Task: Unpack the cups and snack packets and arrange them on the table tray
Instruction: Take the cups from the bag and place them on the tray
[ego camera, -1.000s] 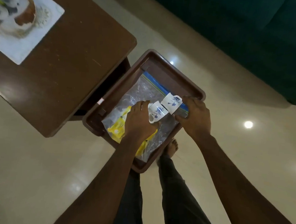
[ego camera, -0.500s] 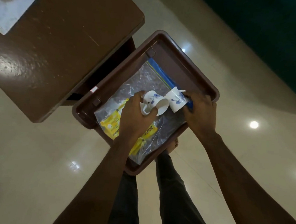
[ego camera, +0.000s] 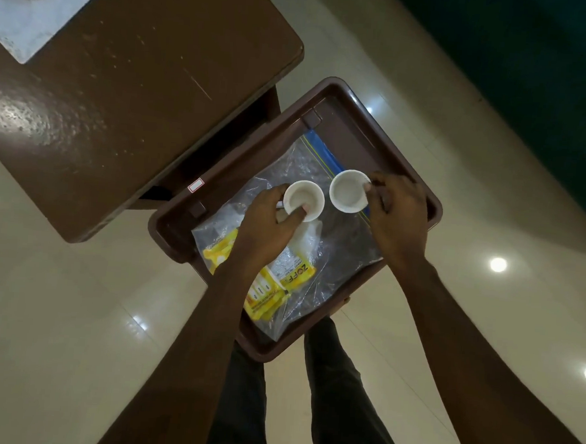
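Observation:
A brown plastic tray (ego camera: 354,98) juts out from the table's side. On it lies a clear zip bag (ego camera: 338,245) with a blue strip, with yellow snack packets (ego camera: 280,286) in it. My left hand (ego camera: 267,227) grips the rim of a white cup (ego camera: 303,200), thumb inside, mouth facing up. My right hand (ego camera: 396,214) pinches the rim of a second white cup (ego camera: 348,194), also upright. Both cups are above the bag, side by side and apart.
A dark brown wooden table (ego camera: 138,85) stands to the left, with a pale printed mat (ego camera: 37,3) at its far corner. The glossy cream floor (ego camera: 56,310) lies below. My legs in dark trousers (ego camera: 336,396) stand under the tray's near edge.
Both cups lay tilted on their sides, touching; now each hand has turned its cup mouth-up and they are slightly apart. The view has shifted closer over the tray.

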